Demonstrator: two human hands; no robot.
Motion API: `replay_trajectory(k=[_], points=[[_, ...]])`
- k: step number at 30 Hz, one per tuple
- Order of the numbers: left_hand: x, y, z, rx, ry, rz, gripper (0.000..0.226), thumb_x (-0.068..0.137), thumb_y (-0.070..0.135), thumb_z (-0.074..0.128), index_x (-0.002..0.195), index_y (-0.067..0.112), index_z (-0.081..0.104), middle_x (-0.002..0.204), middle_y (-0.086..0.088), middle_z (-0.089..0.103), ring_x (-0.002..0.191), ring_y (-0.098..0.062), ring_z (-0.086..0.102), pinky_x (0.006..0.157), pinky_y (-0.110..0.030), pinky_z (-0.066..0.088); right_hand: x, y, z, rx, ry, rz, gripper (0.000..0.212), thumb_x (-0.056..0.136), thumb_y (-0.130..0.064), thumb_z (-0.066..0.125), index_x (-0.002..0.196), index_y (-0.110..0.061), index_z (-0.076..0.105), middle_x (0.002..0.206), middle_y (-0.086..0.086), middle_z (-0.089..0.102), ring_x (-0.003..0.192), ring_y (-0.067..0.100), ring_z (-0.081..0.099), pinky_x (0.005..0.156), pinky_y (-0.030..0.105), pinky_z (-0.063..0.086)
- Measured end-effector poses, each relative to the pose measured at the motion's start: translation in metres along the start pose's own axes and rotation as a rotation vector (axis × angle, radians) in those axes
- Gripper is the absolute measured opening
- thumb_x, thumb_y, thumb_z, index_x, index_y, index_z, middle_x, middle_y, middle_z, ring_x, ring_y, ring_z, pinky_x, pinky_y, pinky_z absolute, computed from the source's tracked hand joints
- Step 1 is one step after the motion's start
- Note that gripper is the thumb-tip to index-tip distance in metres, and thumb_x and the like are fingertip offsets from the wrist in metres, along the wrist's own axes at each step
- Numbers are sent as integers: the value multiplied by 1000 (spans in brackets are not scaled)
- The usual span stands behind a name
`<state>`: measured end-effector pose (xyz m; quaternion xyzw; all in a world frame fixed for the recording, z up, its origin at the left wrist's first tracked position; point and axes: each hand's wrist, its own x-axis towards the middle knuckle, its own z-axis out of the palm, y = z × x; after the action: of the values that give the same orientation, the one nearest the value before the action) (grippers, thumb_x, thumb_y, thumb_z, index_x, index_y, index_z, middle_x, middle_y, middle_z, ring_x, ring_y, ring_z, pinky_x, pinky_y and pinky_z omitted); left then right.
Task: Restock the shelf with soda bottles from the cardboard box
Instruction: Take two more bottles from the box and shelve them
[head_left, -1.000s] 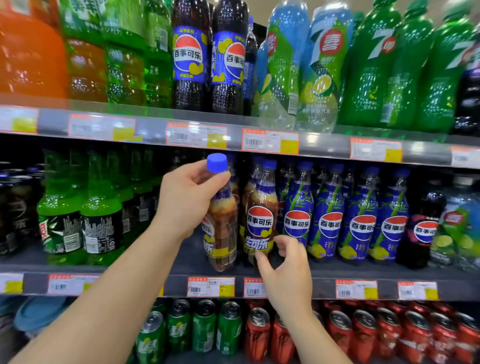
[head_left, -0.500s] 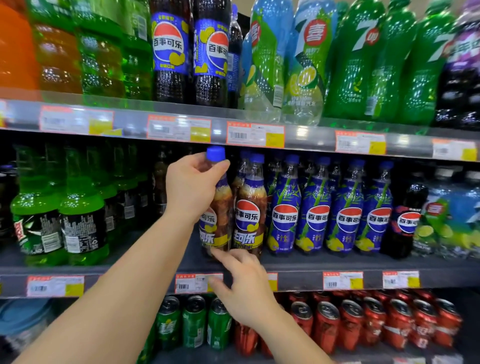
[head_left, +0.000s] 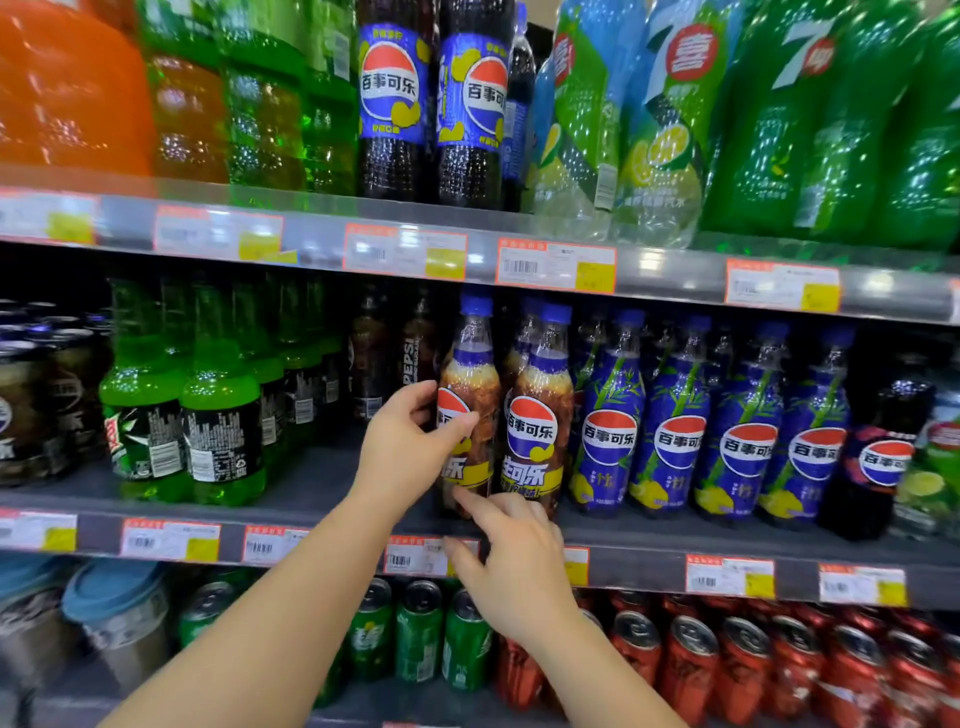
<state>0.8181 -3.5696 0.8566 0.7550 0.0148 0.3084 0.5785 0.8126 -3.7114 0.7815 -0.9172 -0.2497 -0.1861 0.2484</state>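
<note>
Cola bottle (head_left: 470, 405) with the blue cap stands upright at the front of the middle shelf (head_left: 311, 480), its long axis vertical, touching a twin bottle (head_left: 540, 415) on its right. Left hand (head_left: 402, 449) wraps its middle from the left side, thumb across the label and fingers curled behind, so the bottle lies straight ahead of that palm. Right hand (head_left: 511, 564) is lower, just below and in front of the base; its fingers are loosely bent and the forefinger reaches to the bottom edge, holding nothing. I judge the left hand is better placed to turn or push the bottle. Green bottles (head_left: 182, 415) stand well apart to the left.
</note>
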Motion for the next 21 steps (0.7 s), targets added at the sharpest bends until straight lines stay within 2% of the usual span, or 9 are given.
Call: replay_trajectory(k=[2, 4, 6, 9, 13, 18, 21], points=[[-9, -18, -1, 67, -29, -67, 66, 67, 35, 82, 126, 20, 55, 113, 8, 66, 103, -6, 62, 93, -34, 52, 0, 1, 0, -10, 10, -7, 66, 76, -66, 27, 137, -47, 41, 118, -10, 53, 113, 18, 45, 93, 37, 35], [-17, -35, 0, 142, -65, -135, 76, 58, 46, 81, 125, 23, 54, 114, 8, 67, 104, -8, 63, 94, -39, 51, -1, 3, 3, -18, 17, -5, 60, 78, -64, 33, 133, -45, 47, 118, -10, 54, 114, 18, 46, 94, 38, 35], [-22, -47, 2, 176, -96, -178, 69, 52, 51, 77, 115, 28, 56, 108, 9, 70, 100, -8, 65, 91, -42, 52, -2, 4, 7, -23, 42, 3, 61, 75, -64, 33, 127, -42, 56, 117, -9, 57, 113, 20, 49, 94, 40, 35], [-23, -51, 4, 228, -102, -160, 56, 56, 50, 75, 106, 32, 60, 100, 11, 72, 94, -7, 67, 87, -40, 54, -4, 3, 9, -27, 75, 8, 59, 73, -60, 35, 122, -40, 61, 116, -9, 59, 114, 20, 50, 96, 41, 35], [-28, -49, -1, 301, -108, -117, 56, 59, 52, 73, 109, 32, 60, 106, 11, 70, 95, -8, 66, 86, -40, 54, -5, -1, 7, 9, 71, 20, 59, 73, -62, 34, 119, -38, 63, 118, -11, 58, 115, 16, 48, 98, 38, 33], [-40, -49, -25, 440, -45, -39, 66, 69, 47, 76, 127, 21, 55, 126, 1, 61, 112, -18, 59, 98, -44, 45, -10, -22, 12, 63, 200, 34, 28, 76, -43, 56, 98, -33, 71, 104, -9, 65, 102, 18, 57, 91, 40, 41], [-49, -54, -60, 446, -5, -19, 71, 67, 52, 73, 128, 19, 56, 128, -1, 60, 116, -20, 57, 100, -44, 44, -10, -55, 25, 71, 175, 0, 21, 77, -40, 59, 93, -33, 70, 100, -10, 64, 99, 19, 56, 88, 38, 41]])
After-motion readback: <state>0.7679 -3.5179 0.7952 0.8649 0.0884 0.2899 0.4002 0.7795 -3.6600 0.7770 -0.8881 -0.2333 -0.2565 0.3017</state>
